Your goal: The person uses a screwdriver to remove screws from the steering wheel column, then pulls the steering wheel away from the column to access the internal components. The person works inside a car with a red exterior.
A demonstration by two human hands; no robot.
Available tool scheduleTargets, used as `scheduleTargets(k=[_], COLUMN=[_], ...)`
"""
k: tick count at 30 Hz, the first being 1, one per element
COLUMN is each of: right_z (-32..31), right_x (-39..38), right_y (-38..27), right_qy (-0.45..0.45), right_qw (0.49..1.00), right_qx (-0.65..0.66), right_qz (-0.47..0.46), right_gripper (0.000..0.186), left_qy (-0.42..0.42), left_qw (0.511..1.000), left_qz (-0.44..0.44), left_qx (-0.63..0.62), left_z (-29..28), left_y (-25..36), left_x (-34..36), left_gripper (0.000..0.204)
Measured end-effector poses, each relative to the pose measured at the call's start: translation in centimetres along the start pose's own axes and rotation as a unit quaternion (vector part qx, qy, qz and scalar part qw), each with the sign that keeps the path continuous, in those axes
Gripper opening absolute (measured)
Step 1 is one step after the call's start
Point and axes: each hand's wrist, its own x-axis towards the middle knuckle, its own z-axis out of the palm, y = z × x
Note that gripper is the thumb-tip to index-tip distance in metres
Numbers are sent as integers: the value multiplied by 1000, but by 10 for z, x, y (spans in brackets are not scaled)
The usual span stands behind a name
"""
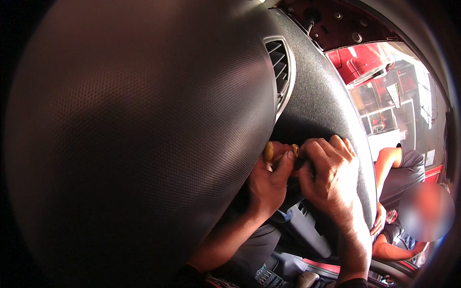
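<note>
My left hand (270, 186) is closed, thumb pressed against a short, rounded yellow and reddish piece (282, 150), too small and covered to name. Close against its right end, my right hand (330, 170) has its fingers curled in; whatever they grip is hidden behind the knuckles. Both hands work in the shaded space below a dark textured dashboard (314, 96). Above them is an air vent (279, 67) with a light grey trim.
A large dark textured panel (144, 134) fills the left side. Below the hands are a grey plastic part (305, 230) and a keypad-like panel (269, 277). Another person (403, 177) is beyond the dashboard at right. Farther up is a red vehicle (360, 60).
</note>
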Motion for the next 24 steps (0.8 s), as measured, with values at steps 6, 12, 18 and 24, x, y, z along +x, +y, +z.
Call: scheduleTargets(k=[6, 12, 18, 24], right_z=[8, 4, 3, 10], right_x=[-7, -5, -6, -10], right_y=[1, -2, -3, -2], right_qy=[54, 53, 57, 57], right_qw=[998, 998, 998, 997], right_qx=[28, 16, 28, -44], right_qz=[-12, -20, -28, -23], right_gripper=[20, 22, 22, 32], left_qy=[-38, -7, 0, -17], left_qw=[996, 999, 1000, 996], left_qz=[-13, -30, 1, -3], left_qx=[-76, 37, 10, 83], left_z=[-4, -3, -1, 0], left_y=[-5, 13, 5, 8], left_x=[2, 0, 3, 6], left_gripper=[19, 16, 15, 20])
